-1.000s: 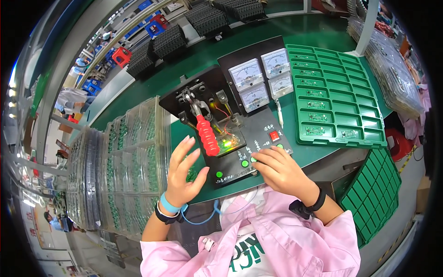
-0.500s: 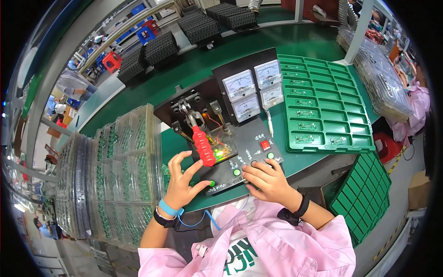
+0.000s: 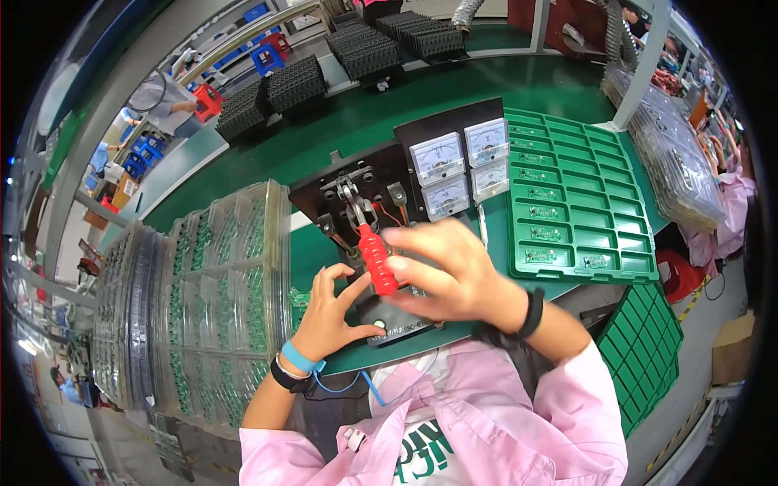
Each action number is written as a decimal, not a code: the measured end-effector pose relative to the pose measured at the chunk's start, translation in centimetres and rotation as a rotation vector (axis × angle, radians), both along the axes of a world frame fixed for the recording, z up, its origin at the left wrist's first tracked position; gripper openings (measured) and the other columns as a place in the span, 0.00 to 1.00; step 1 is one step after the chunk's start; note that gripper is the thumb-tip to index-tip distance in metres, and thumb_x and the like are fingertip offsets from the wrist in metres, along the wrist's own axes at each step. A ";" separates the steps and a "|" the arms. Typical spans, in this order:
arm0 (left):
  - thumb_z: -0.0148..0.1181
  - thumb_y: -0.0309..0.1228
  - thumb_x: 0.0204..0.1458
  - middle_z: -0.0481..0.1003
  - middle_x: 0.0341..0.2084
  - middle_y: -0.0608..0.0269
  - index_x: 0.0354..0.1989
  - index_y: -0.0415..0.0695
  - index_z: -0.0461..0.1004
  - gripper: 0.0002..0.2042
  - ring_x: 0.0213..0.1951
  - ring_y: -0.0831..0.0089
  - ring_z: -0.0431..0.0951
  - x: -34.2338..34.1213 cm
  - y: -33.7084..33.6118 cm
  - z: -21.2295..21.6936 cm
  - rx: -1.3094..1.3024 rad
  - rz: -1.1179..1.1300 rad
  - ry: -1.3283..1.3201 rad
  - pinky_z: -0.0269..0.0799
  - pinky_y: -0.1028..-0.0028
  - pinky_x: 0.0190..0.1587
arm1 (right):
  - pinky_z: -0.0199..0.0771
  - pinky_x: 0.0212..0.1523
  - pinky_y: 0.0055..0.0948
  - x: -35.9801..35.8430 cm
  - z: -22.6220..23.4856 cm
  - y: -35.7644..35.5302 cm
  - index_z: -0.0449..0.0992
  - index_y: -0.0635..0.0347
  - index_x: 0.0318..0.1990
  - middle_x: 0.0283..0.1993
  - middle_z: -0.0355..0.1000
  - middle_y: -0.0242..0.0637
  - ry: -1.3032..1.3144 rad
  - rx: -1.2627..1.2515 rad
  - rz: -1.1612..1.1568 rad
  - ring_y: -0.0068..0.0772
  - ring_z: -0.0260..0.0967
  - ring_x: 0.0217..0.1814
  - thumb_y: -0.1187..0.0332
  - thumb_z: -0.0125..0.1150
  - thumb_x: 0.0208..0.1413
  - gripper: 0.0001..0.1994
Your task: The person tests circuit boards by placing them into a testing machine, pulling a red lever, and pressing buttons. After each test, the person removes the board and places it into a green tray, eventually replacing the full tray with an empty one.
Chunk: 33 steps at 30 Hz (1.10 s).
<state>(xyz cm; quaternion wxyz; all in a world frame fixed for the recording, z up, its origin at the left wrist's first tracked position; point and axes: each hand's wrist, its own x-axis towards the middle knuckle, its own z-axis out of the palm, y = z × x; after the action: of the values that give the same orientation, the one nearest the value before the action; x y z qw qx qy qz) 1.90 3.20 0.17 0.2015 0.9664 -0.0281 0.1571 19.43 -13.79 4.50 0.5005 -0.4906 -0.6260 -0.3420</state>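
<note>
A black test fixture (image 3: pixel 308 193) stands on the green bench with a toggle clamp (image 3: pixel 350 202) whose red handle (image 3: pixel 375 257) points toward me. My right hand (image 3: pixel 462 271), slightly blurred, is at the handle's right side, fingers apart and not wrapped round it; whether the fingertips touch cannot be told. It covers much of the control panel. My left hand (image 3: pixel 320 316) is open at the panel's left front corner, thumb at a lit green button (image 3: pixel 379 324) and forefinger close to the handle. Analog meters (image 3: pixel 438 158) stand behind my right hand.
Right of the fixture lies a green compartment tray (image 3: pixel 567 194) with several small circuit boards. Clear plastic trays of boards (image 3: pixel 219 300) are stacked at the left. Black racks (image 3: pixel 296 85) line the far edge, and another green tray (image 3: pixel 640 356) leans at lower right.
My right hand has left the panel's buttons and moved up and left to the red handle. My left hand has hardly moved. The view has shifted slightly.
</note>
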 end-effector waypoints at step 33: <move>0.59 0.22 0.43 0.75 0.31 0.53 0.38 0.36 0.74 0.11 0.32 0.59 0.79 -2.3 -0.1 2.8 0.384 0.228 0.282 0.77 0.65 0.32 | 0.57 0.24 0.18 3.6 -5.3 -4.8 0.71 0.62 0.38 0.26 0.62 0.22 1.117 -0.801 -0.096 0.12 0.56 0.24 0.76 0.65 0.52 0.09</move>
<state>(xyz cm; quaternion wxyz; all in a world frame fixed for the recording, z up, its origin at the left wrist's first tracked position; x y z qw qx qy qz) -0.44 3.11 2.96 -0.0025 0.9962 0.0799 0.0344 22.98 -18.60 -0.79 0.5123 -0.7677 -0.3300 0.1978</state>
